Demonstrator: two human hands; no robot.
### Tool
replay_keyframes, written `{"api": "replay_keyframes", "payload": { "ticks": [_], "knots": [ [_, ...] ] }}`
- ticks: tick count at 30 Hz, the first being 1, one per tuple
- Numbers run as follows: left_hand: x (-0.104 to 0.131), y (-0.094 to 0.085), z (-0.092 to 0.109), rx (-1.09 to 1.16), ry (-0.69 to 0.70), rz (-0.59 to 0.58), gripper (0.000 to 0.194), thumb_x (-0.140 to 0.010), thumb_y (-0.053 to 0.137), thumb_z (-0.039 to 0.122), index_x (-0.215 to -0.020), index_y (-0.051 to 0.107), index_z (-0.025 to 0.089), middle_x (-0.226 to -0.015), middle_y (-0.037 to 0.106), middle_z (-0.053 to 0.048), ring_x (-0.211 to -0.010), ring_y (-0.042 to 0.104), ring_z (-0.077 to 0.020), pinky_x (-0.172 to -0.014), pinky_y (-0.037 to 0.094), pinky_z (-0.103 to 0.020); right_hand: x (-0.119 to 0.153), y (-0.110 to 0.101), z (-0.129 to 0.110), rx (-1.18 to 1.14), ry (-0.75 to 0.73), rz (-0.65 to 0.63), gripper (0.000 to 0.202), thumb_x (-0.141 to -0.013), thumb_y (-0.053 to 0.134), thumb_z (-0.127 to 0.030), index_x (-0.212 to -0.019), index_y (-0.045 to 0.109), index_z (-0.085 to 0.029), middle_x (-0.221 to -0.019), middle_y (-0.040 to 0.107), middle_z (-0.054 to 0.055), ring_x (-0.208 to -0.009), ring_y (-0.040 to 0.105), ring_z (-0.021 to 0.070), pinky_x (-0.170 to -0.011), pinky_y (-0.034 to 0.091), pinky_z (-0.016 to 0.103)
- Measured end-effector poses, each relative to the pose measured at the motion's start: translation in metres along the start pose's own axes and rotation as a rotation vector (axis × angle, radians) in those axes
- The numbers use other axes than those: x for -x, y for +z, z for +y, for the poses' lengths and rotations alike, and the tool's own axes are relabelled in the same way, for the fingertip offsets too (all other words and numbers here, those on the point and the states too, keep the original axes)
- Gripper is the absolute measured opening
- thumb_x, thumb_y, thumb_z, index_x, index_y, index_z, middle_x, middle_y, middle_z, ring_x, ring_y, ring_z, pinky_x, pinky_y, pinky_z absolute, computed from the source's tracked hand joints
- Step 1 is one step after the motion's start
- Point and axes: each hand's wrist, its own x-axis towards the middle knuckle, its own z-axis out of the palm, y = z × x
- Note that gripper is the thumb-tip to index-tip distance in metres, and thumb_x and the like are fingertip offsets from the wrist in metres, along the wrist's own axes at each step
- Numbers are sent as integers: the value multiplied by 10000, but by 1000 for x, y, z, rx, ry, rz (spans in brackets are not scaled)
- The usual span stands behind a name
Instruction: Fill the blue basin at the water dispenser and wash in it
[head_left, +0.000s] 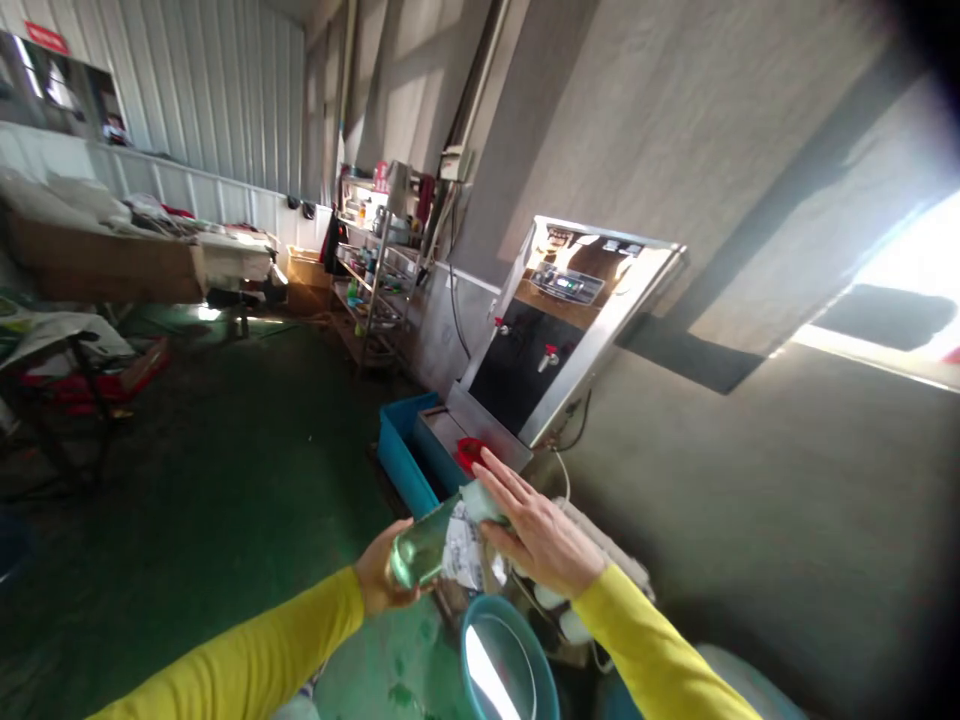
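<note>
A clear, greenish drinking bottle [426, 548] is held tilted in front of me, its base toward the lower left. My left hand [381, 572] is wrapped around the base end. At the other end, my right hand [536, 525] grips the pale cap [480, 500], fingers lying long over the top and thumb below. A white printed patch [461, 548] shows at the bottle's middle; whether it is on the bottle or behind it I cannot tell. Yellow sleeves cover both forearms.
Ahead stands a steel water dispenser [517, 350] with red-handled taps. A blue bin [401, 450] and a red basin [470, 455] are at its foot. Below my hands is a round blue bucket [551, 690]. Farther back are a loaded shelf rack [375, 270] and a cluttered table [112, 260].
</note>
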Motion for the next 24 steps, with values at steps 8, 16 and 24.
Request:
{"api": "replay_keyframes", "payload": {
  "ticks": [8,16,24],
  "knots": [
    [-110,-19,119,108,265,227,508,-707,575,603,-1024,565,206,-797,658,-27,-702,615,-161,-553,482,-247,-128,35,112,-401,611,1,671,-824,310,-627,-1392,267,-273,-1236,573,98,-1076,584,252,-922,465,415],
    [-168,-31,188,-277,225,-103,558,-687,668,495,-1145,485,233,-1104,612,-78,-941,615,-235,-729,503,-340,-219,55,201,-465,826,142,529,-753,412,-666,-1033,486,-224,-853,661,55,-781,625,217,-732,469,346],
    [-249,16,211,-686,320,-396,702,-618,769,281,-1235,449,180,-1129,604,-103,-1037,555,-263,-877,441,-362,-238,47,249,-289,721,143,503,-777,454,-601,-1114,530,-235,-865,663,66,-814,625,231,-742,453,340]
  ]
}}
